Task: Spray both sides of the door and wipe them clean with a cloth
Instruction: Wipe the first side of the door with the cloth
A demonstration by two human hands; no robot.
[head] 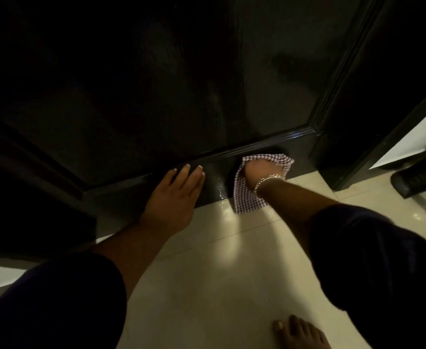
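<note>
A dark glossy door point(156, 84) with raised moulding fills the upper view. My left hand point(175, 195) lies flat on its bottom rail, fingers spread, holding nothing. To the right, my right hand point(259, 172), with a chain bracelet at the wrist, presses a checked red-and-white cloth point(246, 201) against the bottom rail close to the floor. The cloth hangs down to the tiles. Wet streaks shine on the rail between my hands. No spray bottle is in view.
Pale glossy floor tiles point(219, 273) stretch below the door. The dark door frame point(353, 157) stands at the right, with a dark mat point(418, 180) beyond it. My bare foot point(300, 333) rests on the tiles at the bottom right.
</note>
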